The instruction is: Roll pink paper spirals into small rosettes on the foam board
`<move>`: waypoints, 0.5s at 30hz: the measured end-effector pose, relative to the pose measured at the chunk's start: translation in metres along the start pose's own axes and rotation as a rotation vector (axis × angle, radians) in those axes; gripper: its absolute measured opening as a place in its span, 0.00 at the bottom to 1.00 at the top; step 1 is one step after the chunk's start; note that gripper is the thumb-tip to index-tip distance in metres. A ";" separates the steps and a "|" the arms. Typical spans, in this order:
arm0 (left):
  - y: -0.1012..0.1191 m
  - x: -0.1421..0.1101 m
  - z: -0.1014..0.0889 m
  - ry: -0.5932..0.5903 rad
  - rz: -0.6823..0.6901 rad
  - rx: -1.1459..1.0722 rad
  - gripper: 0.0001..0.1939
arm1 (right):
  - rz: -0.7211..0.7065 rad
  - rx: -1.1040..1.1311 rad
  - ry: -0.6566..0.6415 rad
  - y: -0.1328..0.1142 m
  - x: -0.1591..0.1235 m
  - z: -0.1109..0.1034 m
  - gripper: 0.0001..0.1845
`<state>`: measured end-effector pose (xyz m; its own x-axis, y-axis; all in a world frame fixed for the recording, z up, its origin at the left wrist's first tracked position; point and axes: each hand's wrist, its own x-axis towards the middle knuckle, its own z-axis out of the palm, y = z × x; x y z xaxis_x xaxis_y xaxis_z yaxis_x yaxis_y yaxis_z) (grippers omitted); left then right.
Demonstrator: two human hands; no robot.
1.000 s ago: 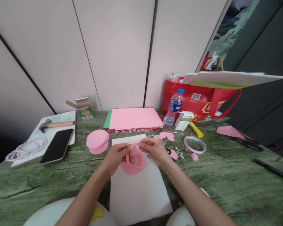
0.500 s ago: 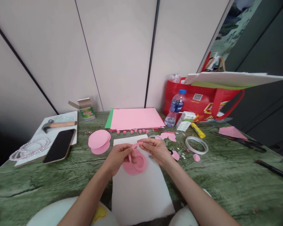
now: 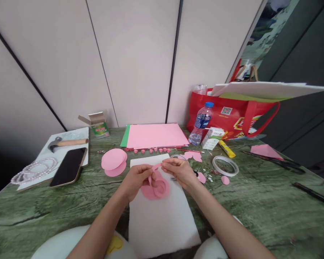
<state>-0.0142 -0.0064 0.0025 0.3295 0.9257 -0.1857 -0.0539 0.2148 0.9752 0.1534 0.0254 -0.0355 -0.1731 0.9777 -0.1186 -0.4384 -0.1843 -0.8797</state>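
Between my two hands a narrow pink paper strip [image 3: 157, 166] is stretched, curling down toward a pink paper spiral [image 3: 161, 188]. My left hand [image 3: 139, 180] pinches the strip from the left, with its fingers closed on it. From the right, my right hand [image 3: 179, 172] holds the strip's other end between thumb and fingertips. The spiral hangs over or rests on a white sheet [image 3: 162, 226]; I cannot tell which. Under my right hand the metal tip of a tool shows in part, beside a dark handle loop.
Pink paper circles [image 3: 114, 160] lie left of the sheet, near a phone [image 3: 69, 167] and a hammer [image 3: 70, 142]. Pink paper sheets [image 3: 158, 135] lie behind. To the right are a tape roll [image 3: 225, 166], glue stick [image 3: 226, 149], water bottle [image 3: 201, 124], red bag [image 3: 218, 108] and black scissors [image 3: 280, 163].
My right hand's fingers have shifted slightly along the strip, and the strip bends a little differently. The left hand keeps its grip almost in the same spot.
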 end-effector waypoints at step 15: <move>-0.003 0.001 -0.001 0.003 0.017 -0.023 0.08 | 0.014 -0.006 -0.039 -0.001 -0.002 0.000 0.13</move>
<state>-0.0147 -0.0058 -0.0007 0.3250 0.9304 -0.1693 -0.0814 0.2059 0.9752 0.1542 0.0239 -0.0343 -0.2134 0.9704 -0.1133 -0.4304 -0.1975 -0.8808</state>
